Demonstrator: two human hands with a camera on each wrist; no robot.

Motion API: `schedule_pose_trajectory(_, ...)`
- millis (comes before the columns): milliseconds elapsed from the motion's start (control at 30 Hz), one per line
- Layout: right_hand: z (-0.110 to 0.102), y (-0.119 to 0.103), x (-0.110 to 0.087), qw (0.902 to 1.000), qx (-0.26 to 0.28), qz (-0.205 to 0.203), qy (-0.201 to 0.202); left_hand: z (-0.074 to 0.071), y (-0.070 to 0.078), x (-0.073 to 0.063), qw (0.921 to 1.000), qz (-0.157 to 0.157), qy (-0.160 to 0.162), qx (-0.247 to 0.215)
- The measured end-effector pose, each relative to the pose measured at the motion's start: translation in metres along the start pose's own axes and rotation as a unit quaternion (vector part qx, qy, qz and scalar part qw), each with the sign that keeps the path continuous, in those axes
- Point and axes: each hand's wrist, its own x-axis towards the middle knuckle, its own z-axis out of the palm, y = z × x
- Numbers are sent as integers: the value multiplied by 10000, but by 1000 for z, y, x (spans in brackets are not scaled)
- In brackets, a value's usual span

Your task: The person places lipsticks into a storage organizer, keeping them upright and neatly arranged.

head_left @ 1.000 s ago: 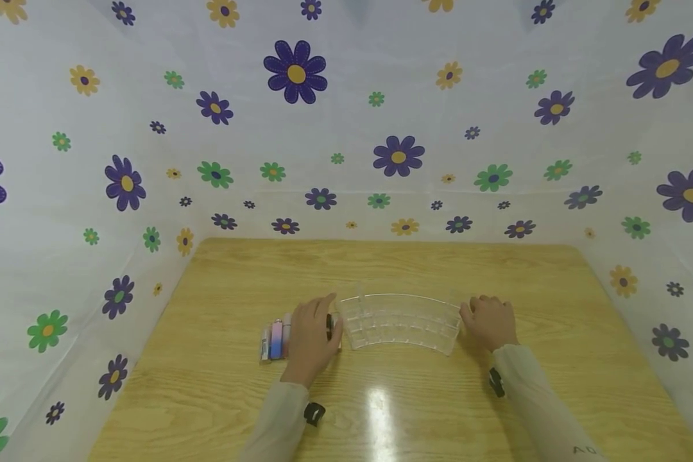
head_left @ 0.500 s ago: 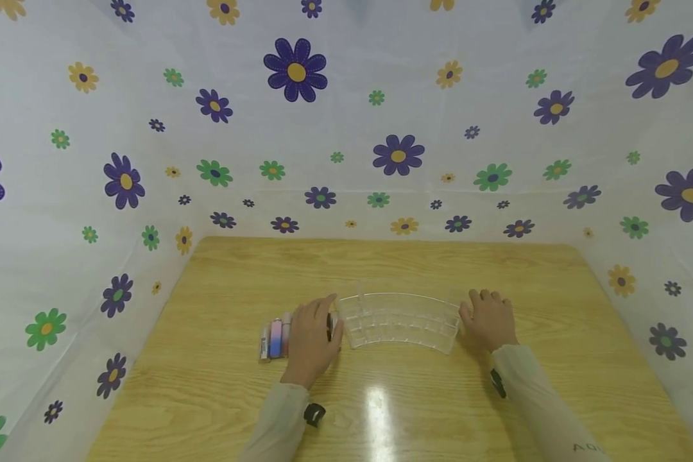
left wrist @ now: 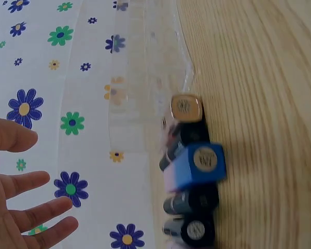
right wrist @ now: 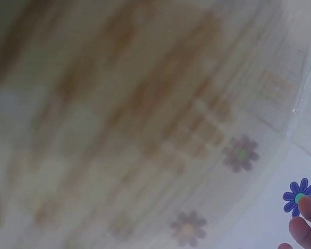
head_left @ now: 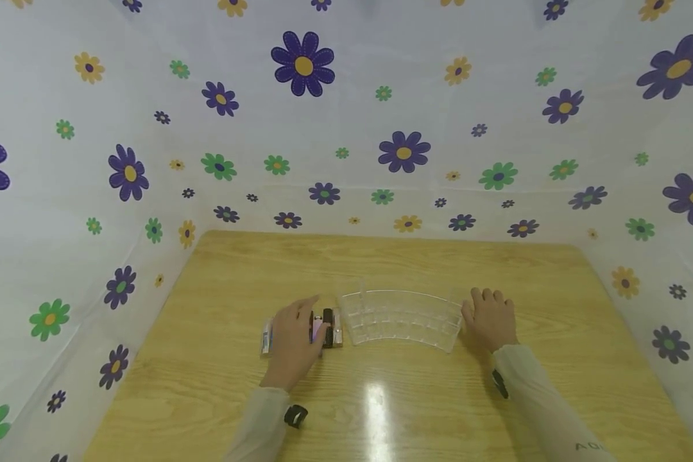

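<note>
The left grip point(head_left: 291, 343) is spread loose, fingers apart and holding nothing, over a row of cosmetic tubes point(head_left: 328, 328), one of them pink and blue. The right grip point(head_left: 491, 323) is loosely bent, nothing pinched, beside the right end of a clear, curved, compartmented organizer point(head_left: 404, 314); contact is unclear. Tubes and organizer sit between the table's point(head_left: 150, 385) side edges, tubes nearer the left one.

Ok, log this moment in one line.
left hand: fingers extended over cosmetic tubes | cosmetic tubes: row on table beside clear organizer | right hand: by clear organizer's other end, contact unclear
</note>
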Motion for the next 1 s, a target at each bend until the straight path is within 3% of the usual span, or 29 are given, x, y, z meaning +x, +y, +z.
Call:
schedule_pose_trajectory(300, -4, -3, -2, 9997, 26, -61, 233, -10, -29, -11, 9991, -287, -145, 264)
schedule_pose_trajectory(533, -2, -3, -2, 9997, -27, -63, 214, -21, -55, -6, 9939, -587, -792, 498)
schedule_pose_trajectory(833, -1, -1, -1, 9997, 0, -111, 221, -34, -87, 2, 9835, -440, -1630, 655)
schedule_pose_trajectory(1000, 1, 0, -1, 9994, 44, -155, 297, -37, -95, 0, 9783, -641, -1797, 810)
